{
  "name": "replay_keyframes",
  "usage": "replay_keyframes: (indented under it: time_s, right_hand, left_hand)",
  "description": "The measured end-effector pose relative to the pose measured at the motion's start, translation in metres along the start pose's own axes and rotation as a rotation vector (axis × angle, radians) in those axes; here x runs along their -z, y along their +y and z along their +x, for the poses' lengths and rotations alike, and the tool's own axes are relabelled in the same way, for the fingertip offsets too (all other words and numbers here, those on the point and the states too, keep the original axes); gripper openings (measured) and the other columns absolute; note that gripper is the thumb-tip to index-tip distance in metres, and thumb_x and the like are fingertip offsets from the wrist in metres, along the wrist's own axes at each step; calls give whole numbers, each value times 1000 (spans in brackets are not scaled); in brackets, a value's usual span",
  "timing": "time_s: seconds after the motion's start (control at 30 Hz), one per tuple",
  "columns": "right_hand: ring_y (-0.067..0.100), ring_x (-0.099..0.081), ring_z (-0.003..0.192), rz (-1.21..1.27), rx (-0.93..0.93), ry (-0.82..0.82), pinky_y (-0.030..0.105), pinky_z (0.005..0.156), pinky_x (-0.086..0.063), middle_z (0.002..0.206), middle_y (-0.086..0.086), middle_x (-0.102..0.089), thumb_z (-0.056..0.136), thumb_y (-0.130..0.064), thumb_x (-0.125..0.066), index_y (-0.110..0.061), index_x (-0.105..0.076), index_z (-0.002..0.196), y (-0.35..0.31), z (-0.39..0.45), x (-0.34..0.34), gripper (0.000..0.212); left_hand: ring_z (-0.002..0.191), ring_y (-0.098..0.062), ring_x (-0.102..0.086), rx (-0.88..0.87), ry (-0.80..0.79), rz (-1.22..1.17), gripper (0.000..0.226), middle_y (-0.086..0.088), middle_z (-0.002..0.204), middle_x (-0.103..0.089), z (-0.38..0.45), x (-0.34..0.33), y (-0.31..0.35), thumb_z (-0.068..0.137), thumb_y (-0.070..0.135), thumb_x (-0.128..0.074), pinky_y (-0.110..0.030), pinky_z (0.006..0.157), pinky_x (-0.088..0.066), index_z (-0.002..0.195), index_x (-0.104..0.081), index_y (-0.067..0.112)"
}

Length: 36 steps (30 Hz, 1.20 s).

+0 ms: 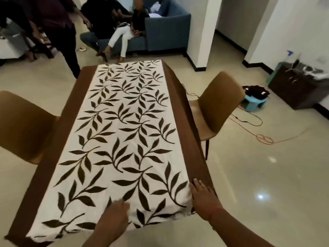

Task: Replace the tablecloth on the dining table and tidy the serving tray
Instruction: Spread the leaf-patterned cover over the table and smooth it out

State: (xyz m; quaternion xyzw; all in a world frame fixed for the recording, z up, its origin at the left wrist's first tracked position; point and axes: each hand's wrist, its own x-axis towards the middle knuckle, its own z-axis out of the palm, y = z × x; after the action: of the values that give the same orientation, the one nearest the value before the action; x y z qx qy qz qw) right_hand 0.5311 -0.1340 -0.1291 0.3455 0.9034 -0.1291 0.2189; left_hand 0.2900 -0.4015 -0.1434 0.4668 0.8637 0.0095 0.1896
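A white tablecloth with dark brown leaves and brown side borders covers the whole dining table and hangs over its near end. My left hand rests on the cloth at the near edge, its fingers bent down onto the fabric. My right hand lies flat with straight fingers on the cloth's near right corner, where the white part meets the brown border. No serving tray is in view.
A tan chair stands at the table's right side and another tan chair at its left. Beyond the far end are people on a blue sofa and a standing person. Cables and a small blue stool lie on the floor to the right.
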Motion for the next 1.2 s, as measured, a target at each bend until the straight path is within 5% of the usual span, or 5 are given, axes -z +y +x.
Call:
replay_keyframes:
  time_s: [0.2,0.43,0.67,0.87,1.2]
  right_hand:
    - [23,-3,154,-50,74,18,44,122,-8,167,7,1,105,-35,-29,-14,-6,158,40,-6,-6,62]
    - [38,-40,140,-147,-8,86,52,114,-27,156,22,-31,97,-32,-33,-2,-44,145,36,-4,4,58]
    - [36,-64,113,-154,142,96,56,90,-51,128,16,-65,74,-41,-56,-9,-70,119,7,27,14,57]
    - [22,-10,153,-87,209,19,44,121,-15,166,1,-8,99,-53,-34,-24,-18,156,-37,61,37,66]
    - [26,-10,153,-154,261,80,48,121,-19,166,8,-8,101,-52,-24,-17,-15,158,-155,206,100,67]
  left_hand:
    - [115,-52,-56,180,-180,119,84,-27,131,-56,25,-35,69,60,64,-72,-59,78,-55,132,-60,21]
    - [148,-42,15,188,-276,33,90,-16,163,15,8,-5,109,83,76,-33,-52,121,-5,157,-1,35]
    - [149,-27,-15,268,-125,-148,65,-7,164,-15,-2,23,102,98,48,-39,-39,122,-11,157,-20,25]
    - [148,-25,-16,351,-57,-97,64,-6,162,-18,1,29,40,97,44,-37,-45,122,-12,155,-20,23]
    - [146,-32,-28,425,97,-1,68,-11,160,-27,142,100,-171,95,55,-31,-55,116,-22,153,-30,21]
